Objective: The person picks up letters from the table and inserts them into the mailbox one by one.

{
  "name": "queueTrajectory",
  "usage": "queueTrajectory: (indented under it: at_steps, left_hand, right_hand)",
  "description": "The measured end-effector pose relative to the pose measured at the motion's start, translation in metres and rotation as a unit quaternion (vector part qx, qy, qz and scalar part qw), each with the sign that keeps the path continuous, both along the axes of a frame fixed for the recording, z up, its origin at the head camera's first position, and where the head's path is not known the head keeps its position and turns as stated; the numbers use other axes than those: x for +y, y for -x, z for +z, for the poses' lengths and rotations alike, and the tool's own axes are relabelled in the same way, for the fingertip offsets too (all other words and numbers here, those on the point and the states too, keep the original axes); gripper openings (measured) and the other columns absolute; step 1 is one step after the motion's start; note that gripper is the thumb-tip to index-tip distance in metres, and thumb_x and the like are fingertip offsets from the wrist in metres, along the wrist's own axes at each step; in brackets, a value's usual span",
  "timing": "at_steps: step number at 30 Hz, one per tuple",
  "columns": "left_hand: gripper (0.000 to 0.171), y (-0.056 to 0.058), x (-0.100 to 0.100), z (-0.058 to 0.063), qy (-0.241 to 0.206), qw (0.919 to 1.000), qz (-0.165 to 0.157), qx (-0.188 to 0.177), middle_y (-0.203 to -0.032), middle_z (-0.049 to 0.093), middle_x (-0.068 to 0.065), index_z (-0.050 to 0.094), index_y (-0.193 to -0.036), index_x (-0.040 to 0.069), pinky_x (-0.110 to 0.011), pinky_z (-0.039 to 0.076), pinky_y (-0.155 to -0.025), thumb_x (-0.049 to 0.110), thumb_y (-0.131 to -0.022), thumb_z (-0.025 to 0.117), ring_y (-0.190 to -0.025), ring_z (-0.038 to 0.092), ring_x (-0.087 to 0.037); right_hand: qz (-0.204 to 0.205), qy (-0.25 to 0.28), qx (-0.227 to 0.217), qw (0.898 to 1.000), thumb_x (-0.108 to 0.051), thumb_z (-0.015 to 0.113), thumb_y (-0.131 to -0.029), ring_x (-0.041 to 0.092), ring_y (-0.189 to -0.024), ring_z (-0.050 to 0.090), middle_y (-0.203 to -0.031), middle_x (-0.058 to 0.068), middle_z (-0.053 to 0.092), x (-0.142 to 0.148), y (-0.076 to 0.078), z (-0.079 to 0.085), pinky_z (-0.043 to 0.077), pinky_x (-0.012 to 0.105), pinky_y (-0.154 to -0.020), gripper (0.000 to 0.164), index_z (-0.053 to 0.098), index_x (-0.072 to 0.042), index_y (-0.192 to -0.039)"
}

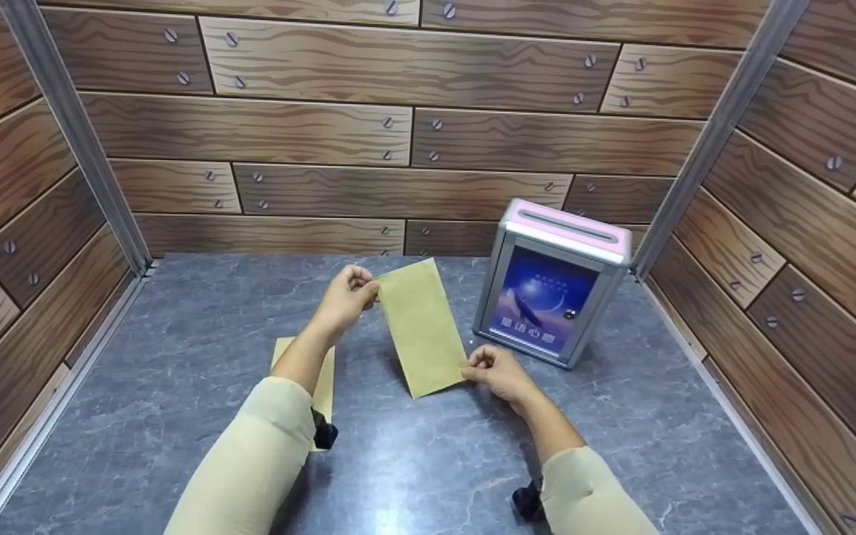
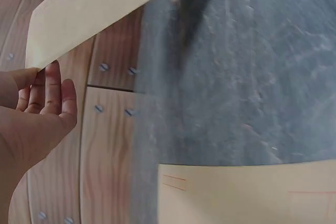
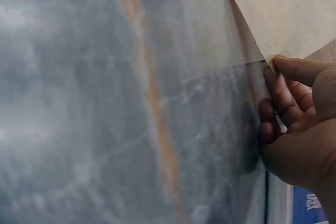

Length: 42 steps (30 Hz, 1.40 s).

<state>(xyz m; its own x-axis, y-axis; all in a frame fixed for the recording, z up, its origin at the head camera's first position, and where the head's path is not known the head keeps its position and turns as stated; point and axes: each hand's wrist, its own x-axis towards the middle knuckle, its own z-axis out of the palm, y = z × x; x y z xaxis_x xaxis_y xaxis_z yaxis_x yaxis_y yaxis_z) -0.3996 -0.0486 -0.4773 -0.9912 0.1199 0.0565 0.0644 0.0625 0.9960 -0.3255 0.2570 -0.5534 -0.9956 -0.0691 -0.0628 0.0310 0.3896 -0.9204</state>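
A tan paper envelope is held tilted above the grey marbled table, between both hands. My left hand pinches its upper left corner between thumb and fingers, as the left wrist view also shows on the raised envelope. The lower right corner is pinched by my right hand, with thumb and index finger meeting on the paper in the right wrist view. A second envelope lies on the table, partly hidden under my left forearm; its printed red lines show in the left wrist view.
A grey metal box with a pink slotted top and a blue picture door stands at the right rear, close to my right hand. Wood-patterned walls enclose the table at the back and both sides.
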Motion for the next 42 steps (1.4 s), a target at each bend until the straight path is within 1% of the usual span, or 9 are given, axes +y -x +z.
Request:
queueTrajectory:
  at_steps: [8,16,19,23,26,30,34,37,42]
  left_hand:
    - [0.008,-0.012,0.006,0.022,0.023,0.9986,-0.009,0.048,-0.106,0.064,-0.003,0.056,-0.115,0.008,-0.039,0.06,-0.093,0.01,-0.11,0.061,-0.093,0.067,-0.015]
    - [0.009,-0.026,0.022,0.036,0.018,0.9972,-0.044,0.058,-0.11,0.059,-0.005,0.053,-0.118,0.009,-0.038,0.068,-0.087,0.007,-0.11,0.057,-0.094,0.067,-0.017]
    - [0.011,-0.03,0.027,0.041,0.031,0.9959,-0.054,0.065,-0.113,0.059,-0.005,0.053,-0.118,0.01,-0.037,0.068,-0.085,0.005,-0.109,0.057,-0.095,0.066,-0.017]
    - [0.012,-0.035,0.032,0.046,0.053,0.994,-0.065,0.071,-0.117,0.059,-0.006,0.054,-0.12,0.011,-0.037,0.068,-0.085,0.005,-0.11,0.058,-0.1,0.066,-0.019]
    - [0.012,-0.039,0.035,0.049,0.064,0.9924,-0.072,0.077,-0.119,0.061,-0.007,0.054,-0.121,0.012,-0.038,0.068,-0.085,0.007,-0.111,0.058,-0.103,0.068,-0.02]
    - [0.013,-0.044,0.04,0.052,0.068,0.9907,-0.08,0.086,-0.12,0.062,-0.008,0.054,-0.122,0.012,-0.037,0.068,-0.085,0.007,-0.111,0.058,-0.104,0.069,-0.02]
    - [0.015,-0.051,0.046,0.056,0.06,0.9903,-0.089,0.088,-0.122,0.063,-0.009,0.054,-0.123,0.013,-0.036,0.068,-0.085,0.007,-0.11,0.059,-0.104,0.07,-0.021]
    - [0.016,-0.056,0.052,0.059,0.049,0.9899,-0.097,0.091,-0.123,0.064,-0.011,0.053,-0.123,0.012,-0.037,0.068,-0.086,0.006,-0.11,0.059,-0.103,0.071,-0.022]
    - [0.023,-0.062,0.06,0.064,0.053,0.9869,-0.109,0.107,-0.127,0.064,-0.013,0.05,-0.129,0.012,-0.042,0.068,-0.089,0.005,-0.109,0.06,-0.104,0.07,-0.022]
  right_hand:
    - [0.044,-0.045,-0.004,0.998,-0.004,0.083,-0.09,0.009,-0.071,0.053,-0.076,-0.006,0.059,-0.007,-0.012,0.01,0.044,0.021,-0.064,0.018,0.065,-0.003,-0.089]
    - [0.138,-0.061,-0.023,0.988,-0.003,0.082,-0.09,0.007,-0.065,0.056,-0.073,-0.007,0.063,-0.001,-0.019,0.021,0.042,0.018,-0.058,0.02,0.063,-0.001,-0.086]
    - [0.171,-0.086,-0.025,0.981,-0.006,0.083,-0.091,0.008,-0.069,0.055,-0.075,-0.007,0.064,0.003,-0.022,0.029,0.043,0.019,-0.061,0.019,0.065,-0.001,-0.086]
    - [0.193,-0.105,-0.012,0.976,-0.011,0.08,-0.096,0.01,-0.077,0.057,-0.085,-0.003,0.067,0.005,-0.024,0.042,0.049,0.025,-0.071,0.016,0.069,0.001,-0.094]
    - [0.181,-0.1,0.006,0.978,-0.016,0.077,-0.1,0.013,-0.084,0.059,-0.093,0.0,0.069,0.005,-0.026,0.058,0.053,0.031,-0.079,0.018,0.07,0.0,-0.103]
    - [0.143,-0.078,0.04,0.986,-0.02,0.073,-0.103,0.016,-0.086,0.06,-0.095,0.002,0.066,0.006,-0.029,0.081,0.055,0.031,-0.079,0.021,0.068,0.0,-0.107]
    - [0.098,-0.032,0.071,0.992,-0.012,0.07,-0.104,0.017,-0.086,0.063,-0.096,0.006,0.066,0.007,-0.03,0.097,0.059,0.028,-0.077,0.016,0.064,0.002,-0.108]
    - [0.06,-0.008,0.08,0.995,-0.003,0.068,-0.104,0.017,-0.085,0.065,-0.098,0.01,0.067,0.006,-0.033,0.106,0.065,0.033,-0.074,0.01,0.062,0.003,-0.109]
    - [0.007,-0.01,0.087,0.996,0.002,0.065,-0.103,0.017,-0.084,0.065,-0.097,0.009,0.067,0.009,-0.036,0.114,0.067,0.04,-0.072,0.006,0.062,0.002,-0.109]
